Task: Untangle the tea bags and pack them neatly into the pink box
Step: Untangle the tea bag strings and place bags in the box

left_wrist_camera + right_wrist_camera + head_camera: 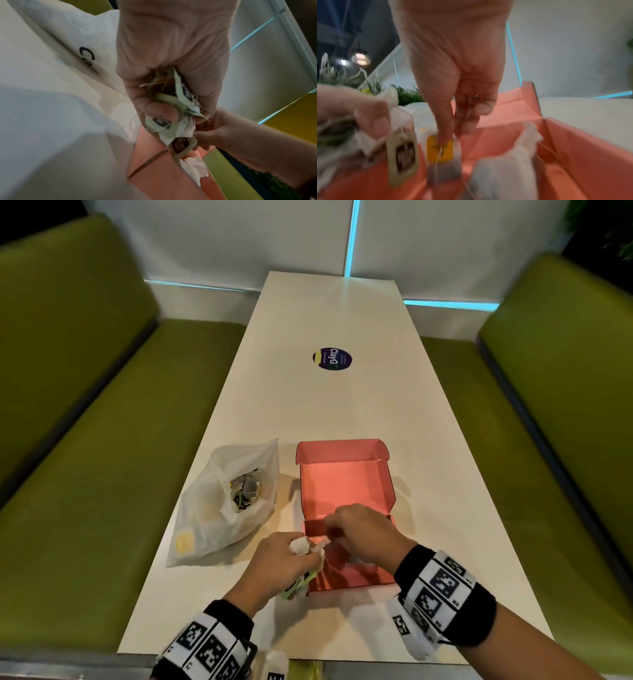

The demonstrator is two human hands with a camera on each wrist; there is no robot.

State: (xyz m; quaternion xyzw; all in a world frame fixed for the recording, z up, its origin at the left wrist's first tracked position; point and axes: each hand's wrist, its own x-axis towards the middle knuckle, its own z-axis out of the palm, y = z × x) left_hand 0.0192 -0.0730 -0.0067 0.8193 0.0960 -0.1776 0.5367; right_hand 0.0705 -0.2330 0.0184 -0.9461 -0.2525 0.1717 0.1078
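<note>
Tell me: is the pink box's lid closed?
No. The pink box sits open on the table, its lid folded back.

Both bare forearms wear black wristbands (445, 594) ringed with white blocks printed with black square marker patterns; the hands are ungloved.

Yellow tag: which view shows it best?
The right wrist view. There the yellow tag fills the foreground, pinched by the right hand over the pink box, its bag hanging below. In the head view the hand hides it; in the left wrist view only green tags show.
</note>
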